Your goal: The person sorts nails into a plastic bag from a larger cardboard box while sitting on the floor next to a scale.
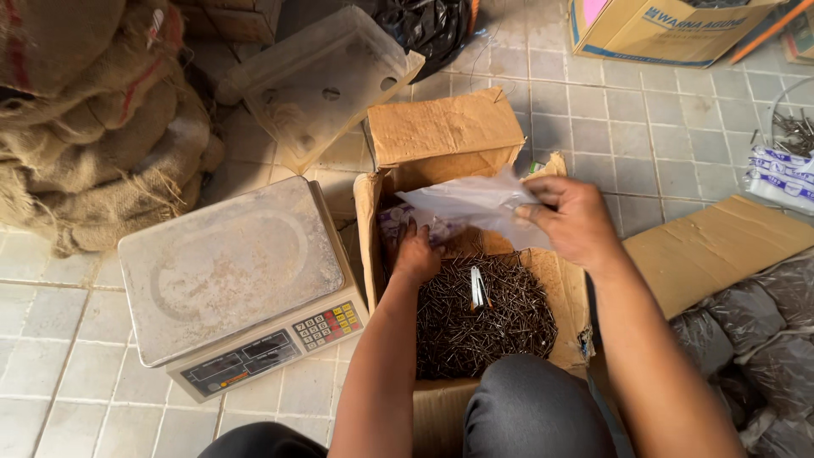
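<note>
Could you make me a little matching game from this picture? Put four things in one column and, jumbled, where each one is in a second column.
Things:
1. weighing scale
2. nails
3. clear plastic bag
4. burlap sacks

Places:
A. heaped inside the open cardboard box
B. piled at the far left of the tiled floor
C. held by the right hand over the box, while the left hand reaches in under it
D. on the floor just left of the box

Pairs: 1-D, 2-A, 3-C, 4-B
</note>
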